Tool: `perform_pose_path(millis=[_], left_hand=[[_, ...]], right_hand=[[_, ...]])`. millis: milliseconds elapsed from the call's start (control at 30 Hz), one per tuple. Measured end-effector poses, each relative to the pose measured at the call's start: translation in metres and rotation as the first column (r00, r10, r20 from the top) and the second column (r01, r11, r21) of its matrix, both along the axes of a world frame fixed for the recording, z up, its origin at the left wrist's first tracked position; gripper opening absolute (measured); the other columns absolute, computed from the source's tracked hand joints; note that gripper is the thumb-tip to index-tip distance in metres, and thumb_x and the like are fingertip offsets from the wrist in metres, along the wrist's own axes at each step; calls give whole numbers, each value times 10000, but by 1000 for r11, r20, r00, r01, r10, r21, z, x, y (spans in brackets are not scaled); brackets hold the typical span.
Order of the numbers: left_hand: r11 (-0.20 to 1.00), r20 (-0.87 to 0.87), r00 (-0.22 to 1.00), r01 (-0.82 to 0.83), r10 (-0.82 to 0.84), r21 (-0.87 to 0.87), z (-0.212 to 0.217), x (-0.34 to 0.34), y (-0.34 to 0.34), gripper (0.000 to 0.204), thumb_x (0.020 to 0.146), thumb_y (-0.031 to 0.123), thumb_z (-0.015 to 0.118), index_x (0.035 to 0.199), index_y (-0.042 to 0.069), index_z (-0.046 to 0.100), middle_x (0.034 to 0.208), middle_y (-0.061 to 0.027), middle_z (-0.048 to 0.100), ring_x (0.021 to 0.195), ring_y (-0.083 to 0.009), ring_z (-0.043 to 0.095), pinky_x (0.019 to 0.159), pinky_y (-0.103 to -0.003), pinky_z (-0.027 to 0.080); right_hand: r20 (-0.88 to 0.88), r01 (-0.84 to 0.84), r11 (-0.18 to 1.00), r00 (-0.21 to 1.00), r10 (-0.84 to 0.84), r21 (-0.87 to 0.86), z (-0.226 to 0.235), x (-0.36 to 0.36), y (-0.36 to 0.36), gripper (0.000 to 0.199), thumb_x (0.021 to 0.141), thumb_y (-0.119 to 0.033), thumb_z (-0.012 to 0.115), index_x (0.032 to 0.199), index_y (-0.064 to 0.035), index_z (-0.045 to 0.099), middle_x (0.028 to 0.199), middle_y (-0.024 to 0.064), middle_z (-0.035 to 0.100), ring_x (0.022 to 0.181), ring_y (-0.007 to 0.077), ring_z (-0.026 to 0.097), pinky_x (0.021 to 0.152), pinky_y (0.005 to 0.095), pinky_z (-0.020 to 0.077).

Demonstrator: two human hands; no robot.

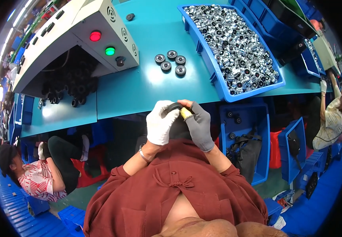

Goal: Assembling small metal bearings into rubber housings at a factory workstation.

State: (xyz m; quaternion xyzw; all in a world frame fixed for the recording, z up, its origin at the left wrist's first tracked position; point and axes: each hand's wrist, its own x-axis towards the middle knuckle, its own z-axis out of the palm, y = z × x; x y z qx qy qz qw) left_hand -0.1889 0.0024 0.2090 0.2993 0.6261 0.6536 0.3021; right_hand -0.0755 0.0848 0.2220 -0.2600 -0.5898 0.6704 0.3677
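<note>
My left hand (161, 122), in a white glove, grips a small black round wheel-like part (175, 107) at the near edge of the teal table (147, 87). My right hand (198, 124), in a grey glove, pinches a small yellow piece (186, 113) against that part. Both hands meet just below the table's front edge, above my lap. Several finished black-and-silver wheels (170, 62) lie in a cluster on the table beyond my hands.
A long blue tray (214, 75) full of shiny metal bearings sits at the right. A grey machine housing (100, 35) with a red and a green button stands at the left. Blue bins (258, 134) sit below the table. Other people sit at the left and far right.
</note>
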Motion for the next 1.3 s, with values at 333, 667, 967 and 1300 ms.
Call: perform_pose_path(millis=[333,667,967,1300], left_hand=[[998,55,998,25,-22,-60,-13,-6,-1,191,905,11,697,1084,-35,651,962,-83,710,844,-115,664,771,-258,540],[987,185,971,159,-153,-20,4,-9,-1,281,941,40,658,1197,-71,633,943,-68,673,765,-117,616,720,-252,505],[992,580,809,128,-101,-6,-2,-11,-8,212,983,151,643,1099,-26,631,833,-65,617,708,-150,578,660,-273,492],[979,650,733,177,-199,100,-1,-8,-8,168,976,168,642,1018,6,662,874,-43,634,755,-105,595,696,-256,499]], right_hand=[[101,-111,923,992,80,368,0,0,11,337,917,33,546,1206,-33,708,1050,73,601,907,154,597,788,255,480],[67,-75,997,995,77,-30,-4,1,21,268,968,-20,537,1181,11,695,999,-11,658,890,37,544,791,198,437],[116,-180,983,977,182,-27,2,10,24,315,953,-28,540,1244,44,636,1120,55,654,994,98,587,888,248,477],[185,-185,817,978,98,547,0,14,32,436,846,-229,731,1212,-3,662,1160,131,612,1062,244,614,908,324,492]])
